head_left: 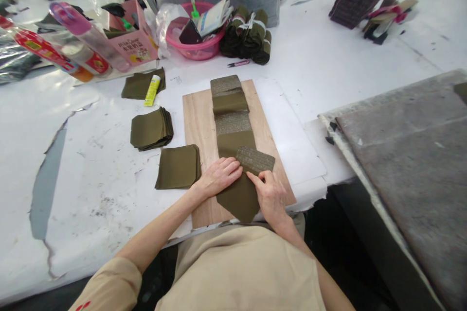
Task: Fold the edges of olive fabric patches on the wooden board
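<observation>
A row of overlapping olive fabric pieces [231, 116] runs down a wooden board [195, 121]. The nearest olive piece [239, 199] lies tilted at the board's front edge, with its textured flap [255, 159] folded back. My left hand [219, 176] lies flat on this piece, fingers stretched toward the flap. My right hand [270, 194] presses on the piece beside it, its index finger pointing at the fold line. Neither hand lifts anything.
Two stacks of olive squares [151, 129] [178, 167] sit left of the board, a third [140, 84] with a yellow glue stick [152, 90] behind. A pink bowl [195, 48], fabric rolls [248, 34] and small snips [239, 63] lie farther back. A grey padded surface [412, 155] stands at right.
</observation>
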Available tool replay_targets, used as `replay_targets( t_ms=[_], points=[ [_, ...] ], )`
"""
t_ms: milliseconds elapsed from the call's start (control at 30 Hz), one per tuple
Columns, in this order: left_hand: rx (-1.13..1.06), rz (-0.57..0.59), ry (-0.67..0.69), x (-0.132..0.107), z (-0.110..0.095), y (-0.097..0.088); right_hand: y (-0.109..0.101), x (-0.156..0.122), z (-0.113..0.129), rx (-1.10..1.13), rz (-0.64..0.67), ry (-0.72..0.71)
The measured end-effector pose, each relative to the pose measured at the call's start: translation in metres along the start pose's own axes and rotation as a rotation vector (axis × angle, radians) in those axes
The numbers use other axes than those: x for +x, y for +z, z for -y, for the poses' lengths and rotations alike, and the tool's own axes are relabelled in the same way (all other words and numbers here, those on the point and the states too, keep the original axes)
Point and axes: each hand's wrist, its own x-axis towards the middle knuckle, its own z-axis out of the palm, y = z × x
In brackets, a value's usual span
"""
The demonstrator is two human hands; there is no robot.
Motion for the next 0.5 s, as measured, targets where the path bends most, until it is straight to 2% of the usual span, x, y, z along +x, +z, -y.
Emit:
replay_targets(
  t_ms=[500],
  points=[
    [0.049, 0.015, 0.08, 0.0061, 0.0029, -0.0078, -0.0013, 0.0025, 0.0007, -0.098, 0.052, -0.033]
  ],
)
